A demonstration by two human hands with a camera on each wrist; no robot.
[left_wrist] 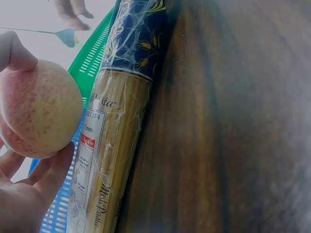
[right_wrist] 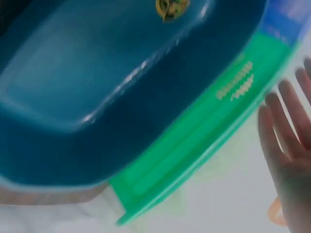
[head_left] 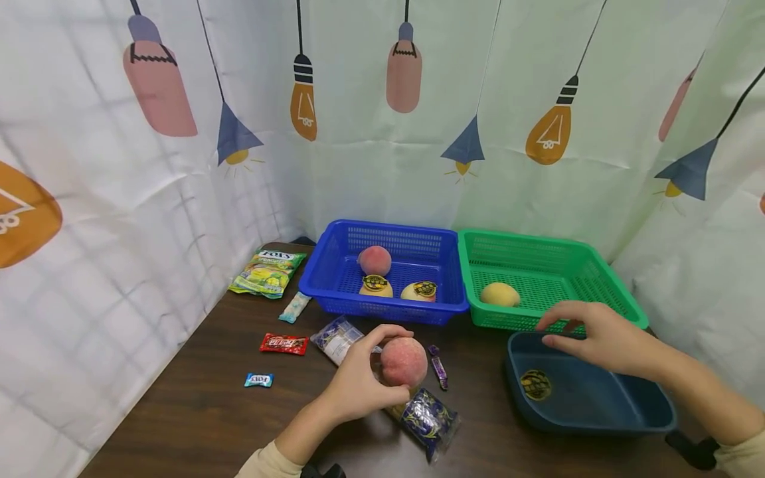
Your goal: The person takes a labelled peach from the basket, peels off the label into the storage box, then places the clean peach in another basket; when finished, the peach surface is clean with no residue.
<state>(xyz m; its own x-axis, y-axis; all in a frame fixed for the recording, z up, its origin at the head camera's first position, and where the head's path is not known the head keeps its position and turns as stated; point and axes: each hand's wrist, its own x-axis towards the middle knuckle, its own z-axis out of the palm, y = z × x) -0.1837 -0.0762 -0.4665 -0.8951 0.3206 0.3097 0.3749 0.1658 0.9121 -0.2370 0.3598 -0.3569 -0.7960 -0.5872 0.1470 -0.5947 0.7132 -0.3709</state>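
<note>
My left hand [head_left: 357, 384] holds a pinkish peach [head_left: 405, 360] between thumb and fingers, above a clear packet of pasta [head_left: 427, 418] that lies slantwise on the table. In the left wrist view the same peach [left_wrist: 41, 109] shows a paler, speckled side beside the pasta. My right hand [head_left: 603, 338] hovers with nothing in it over the back rim of a dark blue basin [head_left: 597, 401]; its fingers [right_wrist: 279, 131] look loosely extended in the right wrist view. A round black-and-gold label [head_left: 536, 385] is inside the basin.
At the back, a blue basket [head_left: 382, 307] contains a pink peach [head_left: 375, 260] and two pale, labelled fruits. Beside it a green basket [head_left: 556, 318] has one yellowish fruit [head_left: 500, 294]. Leftward lie a Fox's candy bag [head_left: 269, 273], a red packet [head_left: 283, 344] and small wrapped sweets.
</note>
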